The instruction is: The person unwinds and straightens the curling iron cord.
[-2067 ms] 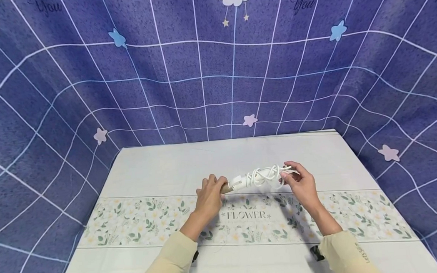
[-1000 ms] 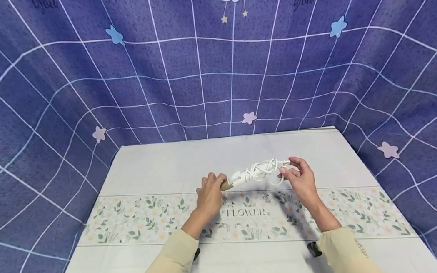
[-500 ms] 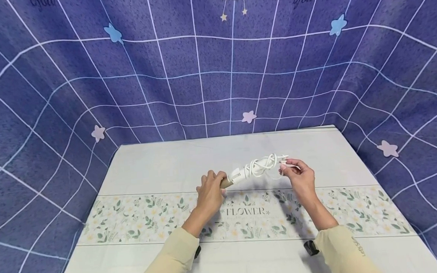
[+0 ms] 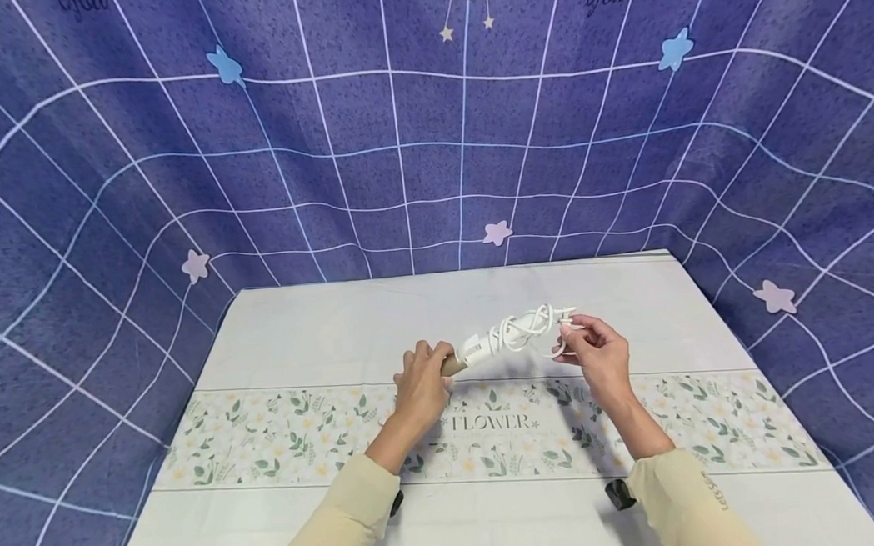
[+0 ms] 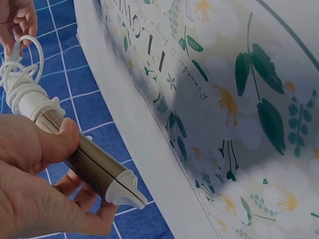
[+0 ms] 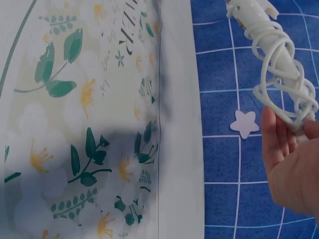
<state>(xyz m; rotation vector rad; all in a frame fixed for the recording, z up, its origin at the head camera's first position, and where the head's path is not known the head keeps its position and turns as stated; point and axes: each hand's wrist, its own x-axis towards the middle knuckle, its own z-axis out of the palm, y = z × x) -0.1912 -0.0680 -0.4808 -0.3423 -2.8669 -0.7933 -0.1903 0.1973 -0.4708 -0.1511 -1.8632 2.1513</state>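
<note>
A hair straightener [image 4: 474,351] with a white handle and gold-brown barrel is held above the table, its handle end raised to the right. My left hand [image 4: 421,387] grips the barrel [image 5: 94,159], thumb on top and fingers beneath, with the white tip sticking out past the hand. White power cord [image 6: 271,59] is wound in loose loops round the handle. At the far end of the handle, my right hand [image 4: 603,359] pinches the cord between thumb and fingers. A loop of cord hangs by its fingertips, which partly hide the cord's end.
The table [image 4: 320,330] has a white cover with a floral band reading "FLOWER". A blue curtain [image 4: 431,173] with grid lines and stars surrounds its back and sides. A black wrist device [image 4: 620,494] sits under the right sleeve.
The handle end of the straightener has tilted upward, away from me. My right hand has shifted slightly at the cord's end; my left hand keeps its grip on the barrel.
</note>
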